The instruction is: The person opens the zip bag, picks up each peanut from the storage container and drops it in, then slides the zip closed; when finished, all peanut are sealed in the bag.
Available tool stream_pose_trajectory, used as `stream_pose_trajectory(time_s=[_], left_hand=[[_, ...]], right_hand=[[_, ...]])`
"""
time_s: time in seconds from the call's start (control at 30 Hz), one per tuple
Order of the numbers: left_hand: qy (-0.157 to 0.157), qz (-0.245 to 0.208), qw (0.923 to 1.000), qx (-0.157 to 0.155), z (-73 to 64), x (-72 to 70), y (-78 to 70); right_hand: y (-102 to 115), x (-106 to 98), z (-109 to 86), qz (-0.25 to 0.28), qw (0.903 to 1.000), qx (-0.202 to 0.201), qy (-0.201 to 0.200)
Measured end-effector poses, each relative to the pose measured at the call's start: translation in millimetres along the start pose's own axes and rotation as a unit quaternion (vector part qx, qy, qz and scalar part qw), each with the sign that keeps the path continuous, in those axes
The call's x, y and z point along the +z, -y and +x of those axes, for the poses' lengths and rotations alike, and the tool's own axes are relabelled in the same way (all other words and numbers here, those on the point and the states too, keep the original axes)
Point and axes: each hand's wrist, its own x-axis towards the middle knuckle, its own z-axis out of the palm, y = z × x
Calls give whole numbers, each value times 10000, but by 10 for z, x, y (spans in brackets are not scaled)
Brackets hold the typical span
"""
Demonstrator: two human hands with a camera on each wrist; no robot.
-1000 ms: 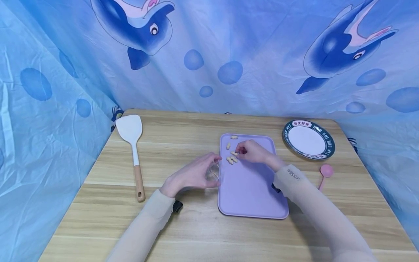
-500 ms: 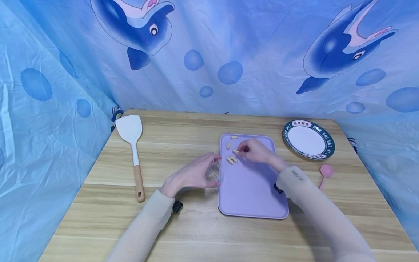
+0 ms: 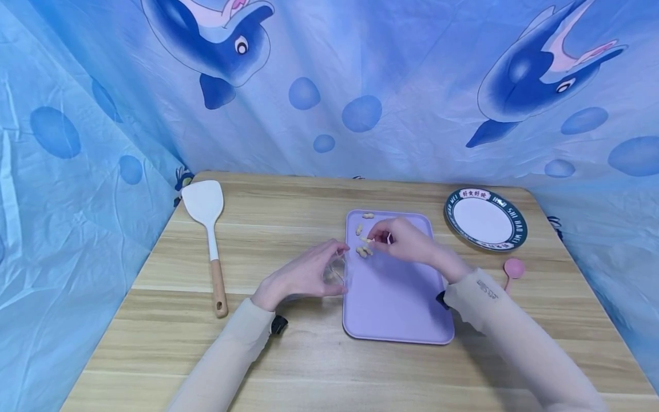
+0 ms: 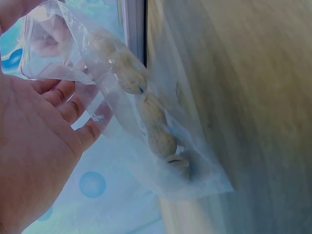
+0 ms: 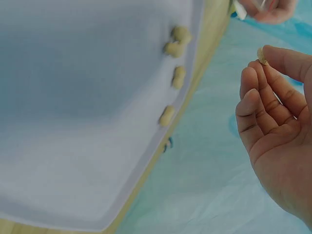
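My left hand (image 3: 301,272) holds a clear zip bag (image 4: 122,114) at its mouth, by the left edge of the purple tray (image 3: 396,303). Several peanuts in their shells (image 4: 158,126) lie inside the bag, as the left wrist view shows. Between thumb and fingertips, my right hand (image 3: 409,243) pinches one peanut (image 5: 262,56) above the tray. More peanuts (image 5: 178,77) are spread along the tray's left side, two of them (image 3: 364,252) close together.
A white spatula (image 3: 212,240) with a wooden handle lies on the left of the wooden table (image 3: 288,366). At the right are a green-rimmed plate (image 3: 484,220) and a pink spoon (image 3: 513,268). A blue dolphin-print curtain (image 3: 412,154) hangs behind.
My right hand has lifted a peanut off the tray, and its forearm has shifted slightly right. The left hand stays in place with the bag.
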Motion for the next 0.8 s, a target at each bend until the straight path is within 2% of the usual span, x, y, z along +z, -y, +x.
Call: stream_pose_trajectory(time_s=[0.33,0.53,0.8], left_hand=[[-26,39,10000,26,1,17,-11],[-35,45,10000,73,7,34,-27],[-15,81,9999,134,13,45,-34]], right_hand=[[236,143,-62,-39,9970,-685,371],[268,255,-70,-47,9956,-715,604],[266,392,-68,-181,9939,-892,625]])
